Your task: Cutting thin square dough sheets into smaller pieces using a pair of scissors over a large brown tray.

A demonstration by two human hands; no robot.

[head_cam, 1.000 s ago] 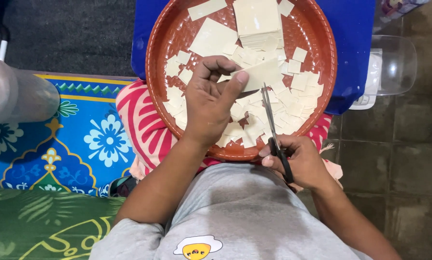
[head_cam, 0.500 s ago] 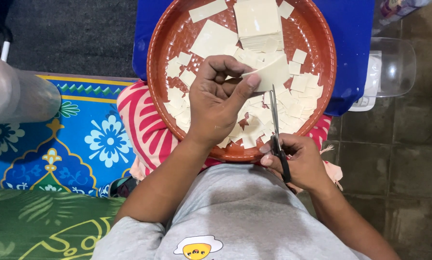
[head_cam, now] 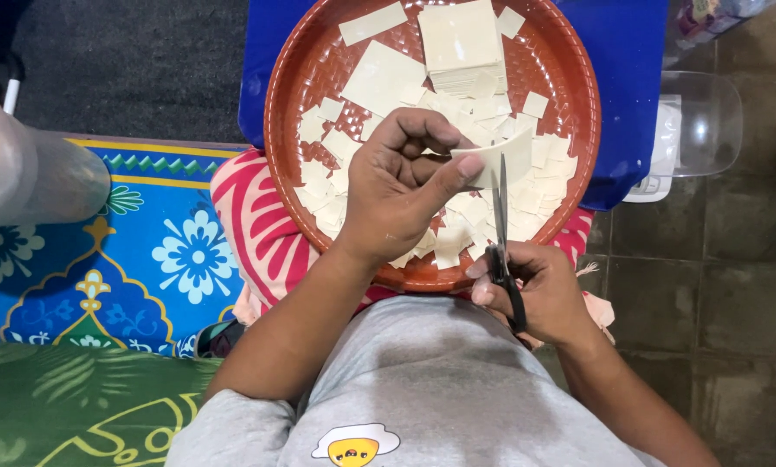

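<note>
two hands worked over the round reddish-brown tray (head_cam: 284, 130), and against the frames from a moment earlier the scissors (head_cam: 502, 233) had swung from a slant to nearly upright, with the strip lifted a little higher over the heap. the left hand (head_cam: 397, 190) was curled, its thumb and fingertips pinching a pale dough strip (head_cam: 511, 154) at its left end and holding it level above the tray. the right hand (head_cam: 535, 290) was closed around the black handles of the scissors near the tray's lower rim, fingers wrapped tight; the blades pointed up and met the strip about its middle, though how far apart they stood could not be told. beneath lay many small pale cut squares (head_cam: 336, 186) strewn across the tray, with a stack of larger uncut sheets (head_cam: 461, 39) at its far side. the tray rested partly on a blue surface (head_cam: 630, 78) and partly on a pink striped cloth (head_cam: 250, 225). a blue floral mat (head_cam: 102, 268) lay to the left, a clear plastic container (head_cam: 699, 130) to the right on the tiled floor.
</note>
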